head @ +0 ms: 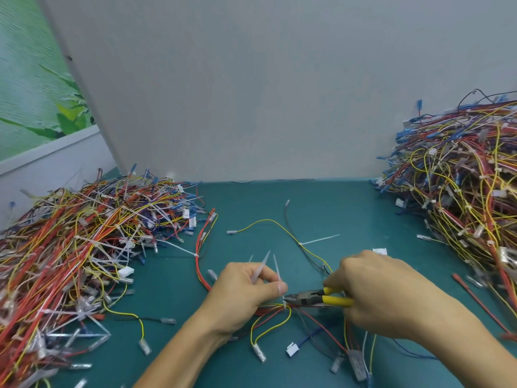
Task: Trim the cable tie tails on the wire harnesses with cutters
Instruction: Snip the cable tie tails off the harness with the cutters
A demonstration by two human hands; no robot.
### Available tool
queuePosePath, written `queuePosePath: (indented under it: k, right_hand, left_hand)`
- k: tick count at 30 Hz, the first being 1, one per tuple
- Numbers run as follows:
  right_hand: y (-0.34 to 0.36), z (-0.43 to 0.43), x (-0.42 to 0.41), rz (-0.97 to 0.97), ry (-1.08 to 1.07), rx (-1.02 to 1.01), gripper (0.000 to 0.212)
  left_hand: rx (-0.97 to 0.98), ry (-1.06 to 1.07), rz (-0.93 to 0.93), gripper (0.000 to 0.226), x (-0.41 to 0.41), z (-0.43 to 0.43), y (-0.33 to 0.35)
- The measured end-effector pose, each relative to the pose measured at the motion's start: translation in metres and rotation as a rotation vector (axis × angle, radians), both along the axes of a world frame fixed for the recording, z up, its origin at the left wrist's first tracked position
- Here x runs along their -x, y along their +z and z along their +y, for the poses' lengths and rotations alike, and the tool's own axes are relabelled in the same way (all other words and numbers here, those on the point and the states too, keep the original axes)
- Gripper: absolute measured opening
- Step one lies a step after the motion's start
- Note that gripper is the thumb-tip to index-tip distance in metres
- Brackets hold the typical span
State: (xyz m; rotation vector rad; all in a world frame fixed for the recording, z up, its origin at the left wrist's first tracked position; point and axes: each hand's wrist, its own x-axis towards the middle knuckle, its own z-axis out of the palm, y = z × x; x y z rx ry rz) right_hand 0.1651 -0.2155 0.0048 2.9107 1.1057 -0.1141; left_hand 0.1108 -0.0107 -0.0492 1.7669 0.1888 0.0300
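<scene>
Wire harness (270,317) lies on the green table (349,208) at lower centre of the frame, its white cable tie tail (277,268) sticking up. The left hand (243,289) pinches that tail between thumb and curled fingers (other white strips poke from the same fist). The right hand (375,292), fingers wrapped round the yellow handles, holds the cutters (307,298) with their tips at the tie's base. A left heap (84,239) and a right heap (461,191) of wires flank them.

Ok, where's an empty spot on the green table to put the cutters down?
The biggest bare patch of table is at the back, between the left wire pile and right wire pile. A smaller one lies between the left pile and the left hand. Under the cutters, loose wires crowd it.
</scene>
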Motion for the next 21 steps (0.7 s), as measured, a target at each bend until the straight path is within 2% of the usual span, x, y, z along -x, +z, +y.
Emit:
queuePosePath:
  k: [5, 8, 10, 12, 16, 21]
  right_hand:
    - [-0.0015, 0.0039, 0.0009, -0.004, 0.002, 0.013, 0.008]
    - [-0.0024, 0.0047, 0.0025, 0.019, -0.011, 0.024, 0.013]
    - [-0.0025, 0.0059, 0.0043, 0.002, -0.018, 0.047, 0.004]
    - [-0.0035, 0.0067, 0.0057, -0.014, -0.019, 0.075, 0.009]
    - [-0.0049, 0.0069, 0.0056, -0.02, -0.02, 0.108, 0.006]
    - [-0.0103, 0.0062, 0.0044, -0.101, -0.006, 0.138, 0.009]
  left_hand:
    - [-0.003, 0.008, -0.004, 0.019, -0.0003, -0.0003, -0.0003]
    - [-0.006, 0.018, -0.018, 0.018, 0.0005, -0.0016, -0.0012]
    - [-0.014, 0.035, -0.031, 0.018, 0.0012, -0.003, -0.0018]
    - [-0.009, 0.06, -0.043, 0.018, 0.0009, -0.0039, -0.0028]
    - [0.018, 0.089, -0.048, 0.023, 0.0, -0.0046, -0.0053]
    - [-0.001, 0.087, -0.041, 0.02, -0.0005, -0.0039, -0.008]
